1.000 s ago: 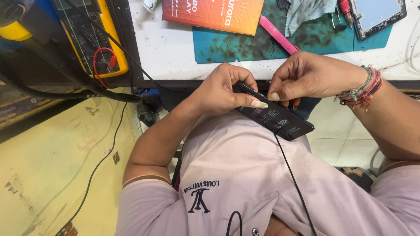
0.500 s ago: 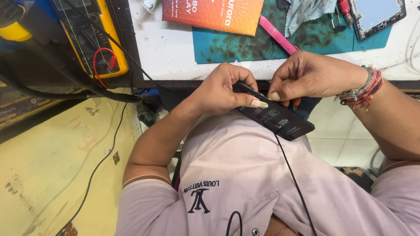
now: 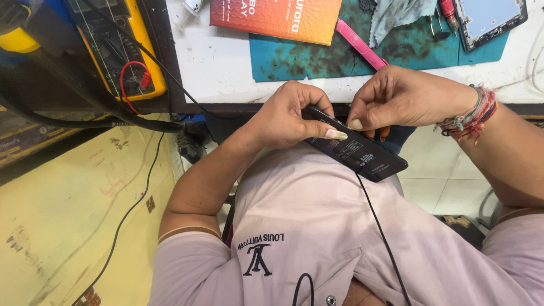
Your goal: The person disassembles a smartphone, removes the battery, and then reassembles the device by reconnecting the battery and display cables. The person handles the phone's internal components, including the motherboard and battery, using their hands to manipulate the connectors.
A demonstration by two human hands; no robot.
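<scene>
Left hand: the left hand (image 3: pixel 292 116) curls closed round the near end of a black slab-shaped device (image 3: pixel 357 150), thumb laid flat along its top face.
Right hand: the right hand (image 3: pixel 405 99) pinches shut on the device's far upper edge, fingertips pressed to the rim.
Device position: held tilted above the lap, just below the workbench edge (image 3: pixel 226 106); a thin black cable (image 3: pixel 382 238) runs from its lower end.
Doing it well: a judgement only, but steady support from the left while the right works gently along the edge would suit it.
Materials: device glossy and rigid; shirt (image 3: pixel 317 226) soft pale cloth; cutting mat (image 3: pixel 340 56) teal and stained; meter (image 3: pixel 116 51) yellow-cased; packet (image 3: pixel 277 17) orange; pink tool (image 3: pixel 360 48) slim.
</scene>
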